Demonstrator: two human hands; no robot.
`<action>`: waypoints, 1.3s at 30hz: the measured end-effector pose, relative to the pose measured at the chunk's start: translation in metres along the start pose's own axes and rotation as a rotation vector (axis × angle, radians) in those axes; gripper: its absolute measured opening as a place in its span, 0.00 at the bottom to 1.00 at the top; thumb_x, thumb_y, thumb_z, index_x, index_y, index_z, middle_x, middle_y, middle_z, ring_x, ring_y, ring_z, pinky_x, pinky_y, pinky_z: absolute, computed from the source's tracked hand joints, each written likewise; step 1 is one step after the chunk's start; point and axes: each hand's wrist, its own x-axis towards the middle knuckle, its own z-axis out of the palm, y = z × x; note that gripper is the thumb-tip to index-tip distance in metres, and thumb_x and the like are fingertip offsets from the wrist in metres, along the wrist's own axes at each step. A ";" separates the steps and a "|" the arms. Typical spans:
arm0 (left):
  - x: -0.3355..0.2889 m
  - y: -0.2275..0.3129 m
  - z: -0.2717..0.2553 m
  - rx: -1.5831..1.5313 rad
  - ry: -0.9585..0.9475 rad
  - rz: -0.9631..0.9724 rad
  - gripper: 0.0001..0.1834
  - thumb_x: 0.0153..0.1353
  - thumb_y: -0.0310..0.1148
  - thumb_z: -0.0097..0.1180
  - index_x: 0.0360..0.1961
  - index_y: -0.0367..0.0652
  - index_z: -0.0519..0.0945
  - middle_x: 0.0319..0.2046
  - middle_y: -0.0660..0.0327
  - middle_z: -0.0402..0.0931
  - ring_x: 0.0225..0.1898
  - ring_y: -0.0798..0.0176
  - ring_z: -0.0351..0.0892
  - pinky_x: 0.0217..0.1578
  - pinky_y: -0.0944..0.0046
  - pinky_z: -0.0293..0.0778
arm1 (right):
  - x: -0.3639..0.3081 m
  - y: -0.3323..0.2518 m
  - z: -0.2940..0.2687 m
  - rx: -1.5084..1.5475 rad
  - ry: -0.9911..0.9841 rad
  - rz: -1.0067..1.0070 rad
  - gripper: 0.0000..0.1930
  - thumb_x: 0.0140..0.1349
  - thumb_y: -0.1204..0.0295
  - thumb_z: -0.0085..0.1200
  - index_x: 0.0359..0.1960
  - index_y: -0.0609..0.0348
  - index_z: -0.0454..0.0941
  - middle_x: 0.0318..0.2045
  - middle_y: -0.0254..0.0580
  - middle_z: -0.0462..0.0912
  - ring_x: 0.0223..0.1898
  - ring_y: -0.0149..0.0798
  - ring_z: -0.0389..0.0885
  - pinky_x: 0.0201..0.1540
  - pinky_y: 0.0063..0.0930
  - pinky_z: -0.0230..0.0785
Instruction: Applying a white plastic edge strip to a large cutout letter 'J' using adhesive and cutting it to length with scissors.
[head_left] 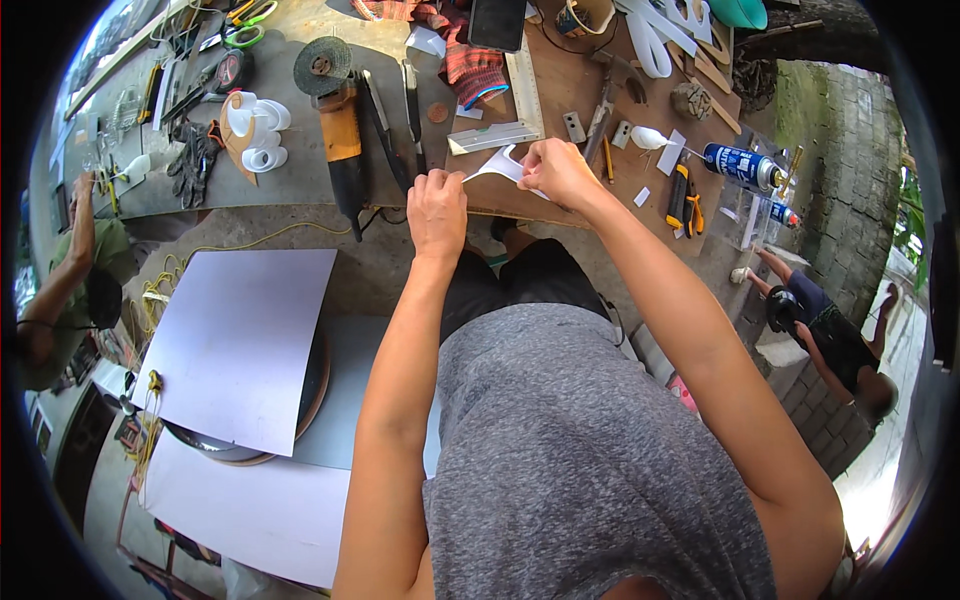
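Note:
A small white curved strip (500,166), apparently thin plastic, stretches between my two hands above the workbench's near edge. My left hand (437,212) is closed, its fingertips pinching the strip's thin left end. At the other end, my right hand (557,172) grips the strip between thumb and fingers. Just beyond lies a metal try square (495,136) with a wooden-looking blade. Left of my hands rest a black-and-orange angle grinder (341,140) with a round abrasive disc (323,66) and long dark-handled tools (412,112).
Right of my hands are a pencil (607,160), a white glue bottle (648,138), orange-black pliers (684,202) and a blue gas can (738,166). White rings (265,135) stand left. White sheets (240,340) lie low left. One person (75,260) is at left, another (835,325) at right.

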 end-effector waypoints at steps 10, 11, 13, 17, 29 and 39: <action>-0.008 0.009 0.005 0.017 0.026 -0.002 0.16 0.56 0.26 0.62 0.47 0.48 0.85 0.37 0.61 0.77 0.40 0.55 0.76 0.42 0.56 0.73 | 0.001 0.001 0.000 -0.016 0.000 -0.003 0.10 0.46 0.73 0.72 0.28 0.63 0.82 0.29 0.51 0.86 0.36 0.47 0.87 0.43 0.38 0.76; -0.008 0.010 0.005 0.013 0.018 -0.012 0.17 0.56 0.26 0.62 0.48 0.48 0.85 0.37 0.60 0.77 0.40 0.54 0.77 0.42 0.55 0.74 | 0.001 0.002 0.001 -0.013 0.003 -0.003 0.10 0.46 0.73 0.72 0.28 0.63 0.82 0.29 0.51 0.86 0.36 0.47 0.87 0.42 0.38 0.76; -0.010 0.013 0.005 -0.003 0.009 -0.033 0.17 0.57 0.26 0.62 0.49 0.48 0.85 0.38 0.60 0.77 0.40 0.54 0.77 0.43 0.55 0.75 | 0.001 0.002 0.000 -0.011 0.005 -0.013 0.11 0.46 0.73 0.72 0.28 0.62 0.82 0.29 0.51 0.86 0.36 0.47 0.86 0.42 0.38 0.76; -0.011 0.017 0.005 -0.043 -0.009 -0.082 0.17 0.59 0.26 0.60 0.50 0.47 0.84 0.39 0.59 0.78 0.42 0.53 0.77 0.43 0.54 0.77 | 0.002 0.002 0.000 -0.001 0.007 -0.023 0.11 0.46 0.73 0.72 0.28 0.63 0.82 0.28 0.50 0.86 0.35 0.47 0.86 0.42 0.38 0.76; -0.010 0.017 0.004 -0.301 -0.001 -0.195 0.13 0.68 0.34 0.54 0.46 0.39 0.85 0.40 0.52 0.80 0.44 0.48 0.77 0.46 0.52 0.75 | 0.004 0.007 0.002 0.000 -0.005 -0.046 0.13 0.45 0.72 0.71 0.31 0.65 0.84 0.29 0.48 0.86 0.36 0.44 0.87 0.42 0.35 0.76; -0.003 0.016 -0.005 -0.521 -0.092 -0.371 0.13 0.68 0.34 0.56 0.43 0.36 0.86 0.40 0.47 0.83 0.43 0.46 0.83 0.47 0.55 0.75 | 0.005 0.010 0.006 0.003 0.034 -0.078 0.11 0.46 0.73 0.71 0.31 0.65 0.84 0.29 0.48 0.87 0.34 0.45 0.87 0.41 0.37 0.76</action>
